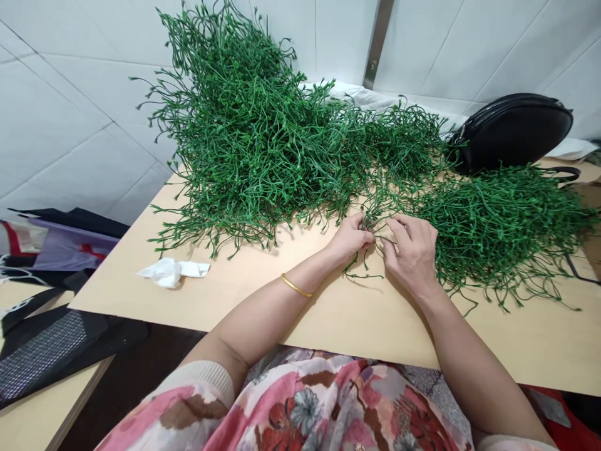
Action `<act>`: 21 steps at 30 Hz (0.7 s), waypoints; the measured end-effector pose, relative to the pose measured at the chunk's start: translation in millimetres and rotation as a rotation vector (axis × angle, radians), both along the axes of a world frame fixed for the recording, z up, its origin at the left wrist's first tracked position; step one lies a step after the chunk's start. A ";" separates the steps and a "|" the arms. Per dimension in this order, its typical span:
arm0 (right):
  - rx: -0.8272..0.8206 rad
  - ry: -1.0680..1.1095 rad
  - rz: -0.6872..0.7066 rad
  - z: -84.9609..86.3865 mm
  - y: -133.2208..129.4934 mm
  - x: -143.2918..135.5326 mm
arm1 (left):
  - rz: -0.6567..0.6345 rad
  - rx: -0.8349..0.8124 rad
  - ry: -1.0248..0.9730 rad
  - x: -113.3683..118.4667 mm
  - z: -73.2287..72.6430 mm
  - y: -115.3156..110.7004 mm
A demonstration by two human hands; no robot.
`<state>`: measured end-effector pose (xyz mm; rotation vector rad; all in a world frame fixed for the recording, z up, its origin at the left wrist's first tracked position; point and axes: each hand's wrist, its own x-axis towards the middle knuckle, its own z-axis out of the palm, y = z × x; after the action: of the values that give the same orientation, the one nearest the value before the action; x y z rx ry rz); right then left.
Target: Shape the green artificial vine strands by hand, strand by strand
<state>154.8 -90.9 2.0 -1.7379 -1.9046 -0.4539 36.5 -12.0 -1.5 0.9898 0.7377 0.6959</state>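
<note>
Thin green plant stems with small bud-like tips [253,138] lie in a tall, tangled heap at the back of your pale yellow, smooth tabletop [263,300], leaning up against the wall. Looser stems trail rightward into a lower mound at the right side.

Your hands meet between the two, close together above the tabletop. Your left hand [350,240] pinches a few stems between thumb and forefinger; your right hand [415,249] pinches a small, flat tan piece [385,232], its material too small to tell. A few loose stems hang or lie just below your fingers.

Near the tabletop's left edge sits a crumpled white tissue [168,272]. At the back right, behind the lower mound, stands a rounded, glossy black bag [521,130].

Large pale tiles cover the wall [75,100], with a narrow metal strip [379,44] running up it. To your left, a lower wooden surface [42,410] carries a black item with a silvery mesh panel [51,347]; beyond it is folded purple material [70,244].
</note>
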 end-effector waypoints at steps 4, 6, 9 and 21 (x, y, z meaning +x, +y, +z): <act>0.022 -0.031 0.043 2.2 -1.9 0.4 | -0.003 -0.010 -0.002 -0.4 1.6 -0.2; 0.022 -0.041 0.041 2.4 -1.6 1.5 | -0.004 -0.010 -0.002 -0.8 2.4 0.0; 0.048 -0.011 0.011 4.5 -2.5 4.8 | 0.001 -0.023 0.022 -1.5 3.6 1.0; -0.056 0.245 0.332 0.9 0.0 2.8 | -0.075 -0.019 -0.027 -3.3 1.3 2.1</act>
<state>157.5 -90.9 2.9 -1.3974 -1.9861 -0.0612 33.1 -9.9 -0.2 0.9843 0.6790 0.6346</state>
